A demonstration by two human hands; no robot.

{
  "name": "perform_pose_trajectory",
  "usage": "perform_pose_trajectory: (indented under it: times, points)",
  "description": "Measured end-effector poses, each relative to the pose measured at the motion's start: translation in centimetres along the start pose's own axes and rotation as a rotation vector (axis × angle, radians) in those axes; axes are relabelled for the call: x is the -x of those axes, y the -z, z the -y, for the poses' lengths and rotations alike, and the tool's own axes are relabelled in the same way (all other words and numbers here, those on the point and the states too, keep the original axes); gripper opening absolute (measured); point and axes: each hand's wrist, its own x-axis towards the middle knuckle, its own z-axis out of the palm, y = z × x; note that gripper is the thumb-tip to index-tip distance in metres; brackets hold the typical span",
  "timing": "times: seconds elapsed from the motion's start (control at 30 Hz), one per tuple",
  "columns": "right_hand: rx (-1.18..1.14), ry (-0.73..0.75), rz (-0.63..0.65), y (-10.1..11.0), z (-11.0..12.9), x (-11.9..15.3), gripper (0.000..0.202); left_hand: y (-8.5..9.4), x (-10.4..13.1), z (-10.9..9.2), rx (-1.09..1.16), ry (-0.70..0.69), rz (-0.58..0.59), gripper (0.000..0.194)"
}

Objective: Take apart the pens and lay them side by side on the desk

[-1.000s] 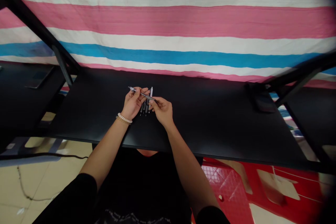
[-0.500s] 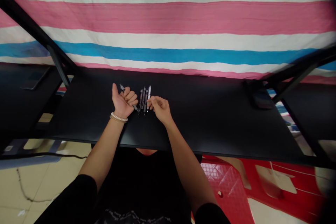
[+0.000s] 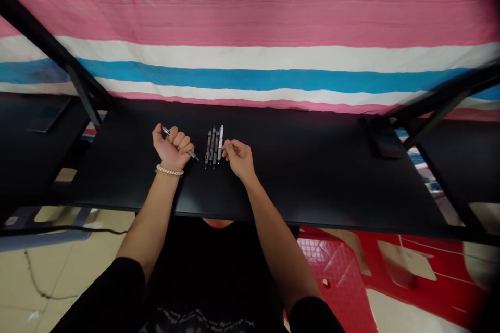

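My left hand [image 3: 172, 148] is palm up, its fingers curled around a pen [image 3: 192, 155]. The pen's grey-and-dark end sticks out below the little finger and its other end shows by the thumb. Right of this hand, three dark pens [image 3: 212, 146] lie side by side on the black table [image 3: 312, 166]. A white pen [image 3: 221, 141] with a greyish lower part lies at the right end of that row. My right hand [image 3: 240, 158] rests beside the white pen, with thumb and fingers closed together. Its fingertips are at the pen's edge; whether they touch is unclear.
A striped pink, white and blue sheet [image 3: 250, 80] hangs behind the table. Dark slanted frame bars [image 3: 84, 88] stand at both sides. At the table's right lies a dark flat object [image 3: 385, 143]. Red plastic stools [image 3: 332, 276] stand below the front edge.
My left hand has moved left, away from the row, with its pen in the fist. My right hand has shifted slightly off the white pen, and the row stays in place.
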Motion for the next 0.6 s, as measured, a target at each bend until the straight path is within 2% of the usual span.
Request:
perform_pose_trajectory:
  times: [0.27,0.4,0.47,0.53,0.6]
  points:
    - [0.123,0.021,0.020,0.1,-0.3,0.0,0.035,0.1,0.1,-0.2,-0.064,-0.067,-0.035,0.060]
    - [0.483,0.237,-0.059,0.4,-0.2,0.2,0.014,-0.1,-0.4,-0.6,-0.174,-0.112,-0.056,0.056]
    - [0.621,0.321,0.005,0.6,-0.2,0.3,0.012,0.3,-1.1,-0.6,-0.271,-0.196,-0.124,0.046]
    - [0.685,0.341,0.105,0.7,-0.1,0.3,0.012,0.9,-2.0,-0.3,-0.401,-0.361,-0.244,0.030]
    - [0.726,0.334,0.159,0.7,-0.1,0.3,0.013,1.9,-2.7,0.0,-0.579,-0.479,-0.340,0.028]
